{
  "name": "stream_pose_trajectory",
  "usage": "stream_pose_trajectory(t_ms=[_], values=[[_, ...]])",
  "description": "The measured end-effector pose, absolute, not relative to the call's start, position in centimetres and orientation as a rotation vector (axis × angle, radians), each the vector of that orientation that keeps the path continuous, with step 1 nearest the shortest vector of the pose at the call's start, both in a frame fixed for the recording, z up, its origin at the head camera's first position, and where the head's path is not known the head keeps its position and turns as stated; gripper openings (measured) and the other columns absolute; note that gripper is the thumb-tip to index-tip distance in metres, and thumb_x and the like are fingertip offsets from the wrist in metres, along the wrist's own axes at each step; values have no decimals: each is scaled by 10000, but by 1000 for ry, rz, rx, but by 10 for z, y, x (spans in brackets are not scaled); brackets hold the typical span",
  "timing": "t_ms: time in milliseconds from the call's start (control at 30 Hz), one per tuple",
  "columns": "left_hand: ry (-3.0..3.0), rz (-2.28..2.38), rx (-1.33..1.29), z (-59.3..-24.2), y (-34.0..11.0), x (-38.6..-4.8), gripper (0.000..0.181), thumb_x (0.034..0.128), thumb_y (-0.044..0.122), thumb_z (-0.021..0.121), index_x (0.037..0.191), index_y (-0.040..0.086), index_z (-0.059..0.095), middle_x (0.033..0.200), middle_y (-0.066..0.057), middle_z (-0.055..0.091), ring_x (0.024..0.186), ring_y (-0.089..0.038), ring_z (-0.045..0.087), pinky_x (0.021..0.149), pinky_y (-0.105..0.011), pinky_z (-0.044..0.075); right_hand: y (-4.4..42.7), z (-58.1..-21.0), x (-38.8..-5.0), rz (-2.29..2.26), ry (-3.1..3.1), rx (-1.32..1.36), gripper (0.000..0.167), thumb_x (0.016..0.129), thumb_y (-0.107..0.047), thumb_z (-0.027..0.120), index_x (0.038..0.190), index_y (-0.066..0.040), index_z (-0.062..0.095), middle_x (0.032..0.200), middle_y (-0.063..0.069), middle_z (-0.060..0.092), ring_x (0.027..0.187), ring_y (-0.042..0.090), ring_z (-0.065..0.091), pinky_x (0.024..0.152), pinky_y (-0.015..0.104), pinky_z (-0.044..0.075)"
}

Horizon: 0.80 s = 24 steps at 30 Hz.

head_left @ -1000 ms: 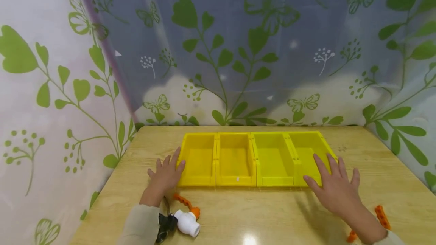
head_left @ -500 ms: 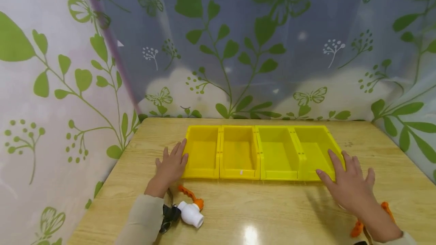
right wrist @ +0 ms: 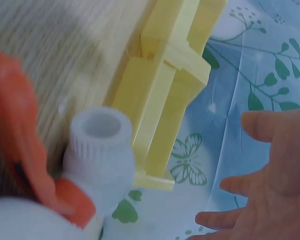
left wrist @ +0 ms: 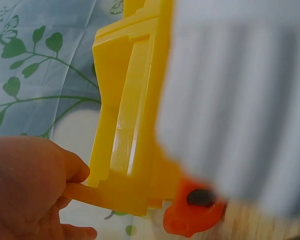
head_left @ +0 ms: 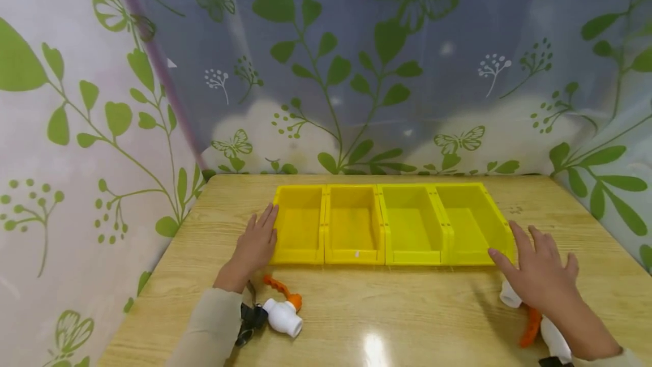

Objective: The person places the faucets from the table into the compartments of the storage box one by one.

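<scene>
Side by side on the wooden table stand several yellow storage bins. The leftmost bin and the second bin are deeper yellow; the third bin and rightmost bin are lemon yellow. My left hand touches the leftmost bin's outer side with fairly straight fingers; in the left wrist view that hand is at the bin's edge. Beyond the row's right end, my right hand is spread, its thumb near the front corner. In the right wrist view the hand holds nothing and is apart from the bins.
A white valve with an orange handle lies near the left wrist, beside a black object. Under the right forearm are white fittings and another orange handle. A leaf-patterned curtain hangs behind the table.
My right hand has moved right, off the rightmost bin's front corner, uncovering a white fitting. My left hand stays at the leftmost bin. The head view has shifted slightly.
</scene>
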<state>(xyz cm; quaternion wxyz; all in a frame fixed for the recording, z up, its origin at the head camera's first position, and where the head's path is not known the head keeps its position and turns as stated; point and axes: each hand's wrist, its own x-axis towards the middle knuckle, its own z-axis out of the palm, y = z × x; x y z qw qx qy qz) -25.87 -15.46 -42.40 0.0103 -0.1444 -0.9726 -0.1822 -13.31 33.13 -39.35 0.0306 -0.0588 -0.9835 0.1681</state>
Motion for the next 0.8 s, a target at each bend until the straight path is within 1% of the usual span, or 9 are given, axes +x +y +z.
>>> stream_pose_trajectory(t_ms=[200,367,467,567,667,800], values=[[-3048,-603,-459,-422,-153,-258,567,1034,120,394,1552,34,179,1608,-152,151,1393,-495,228,1008,-670,321,345,-388,-130,537,-3099,-222,894,975,-621,351,1525,32,84,1409,440,140,1252,621,163,850,813,134],[-3038,-622,-468,-421,-153,-257,600,1027,143,423,1551,18,158,1609,-155,138,1382,-453,292,1059,-612,305,351,-387,-128,503,-3121,-229,929,959,-640,374,1507,63,112,1388,452,161,1223,622,207,817,788,209],[-3015,-628,-479,-420,-153,-257,639,1009,157,474,1546,5,163,1604,-165,151,1336,-453,369,1028,-599,354,354,-387,-128,489,-3130,-224,947,945,-651,401,1502,65,131,1383,454,174,1215,622,220,796,782,233],[-3002,-644,-493,-420,-154,-257,669,996,175,509,1544,-3,168,1600,-176,158,1298,-461,415,997,-594,387,357,-388,-127,484,-3166,-216,980,924,-671,429,1493,76,148,1370,465,181,1199,631,235,760,783,271],[-2991,-656,-512,-422,-154,-256,665,1000,190,512,1538,-14,178,1595,-190,165,1282,-465,432,988,-590,395,360,-391,-126,481,-3214,-217,1025,895,-701,451,1482,91,169,1357,476,190,1185,639,244,724,784,301],[-2982,-664,-528,-424,-155,-255,658,1004,203,514,1532,-24,195,1592,-197,169,1266,-466,447,970,-587,407,364,-396,-125,475,-3265,-238,1109,841,-752,482,1475,106,178,1353,474,203,1179,645,256,727,784,304]])
